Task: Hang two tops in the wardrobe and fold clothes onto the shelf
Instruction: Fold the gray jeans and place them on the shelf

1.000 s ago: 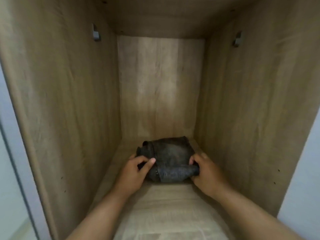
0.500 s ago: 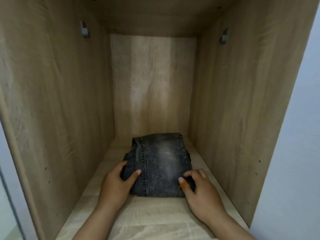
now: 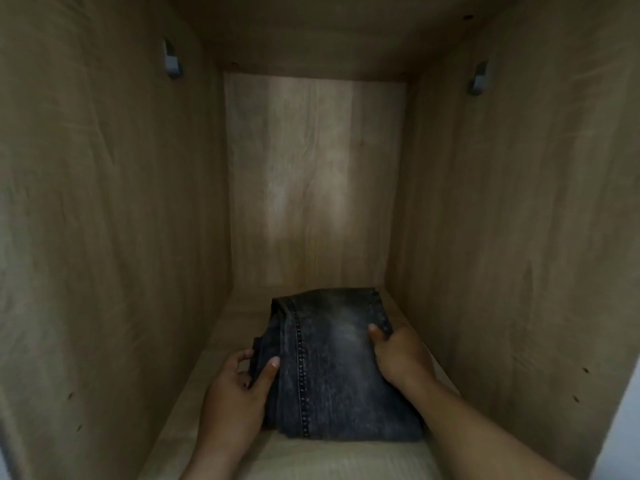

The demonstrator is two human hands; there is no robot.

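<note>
A folded pair of dark grey jeans (image 3: 332, 368) lies flat on the light wooden shelf (image 3: 239, 313) inside the wardrobe compartment. My left hand (image 3: 235, 400) grips the left edge of the folded jeans, thumb on top and fingers curled round the side. My right hand (image 3: 398, 355) holds the right edge, thumb lying on the top of the fabric and fingers down the side. No tops or hangers are in view.
Wooden side walls stand close on the left (image 3: 104, 237) and right (image 3: 519, 237), with a back panel (image 3: 315, 185) behind the jeans. Small grey metal brackets sit high on the left wall (image 3: 171, 62) and the right wall (image 3: 479, 77). Bare shelf shows behind the jeans.
The jeans went from a held bundle to lying flat on the shelf. Both hands shifted from the front corners to the side edges, the right hand further back.
</note>
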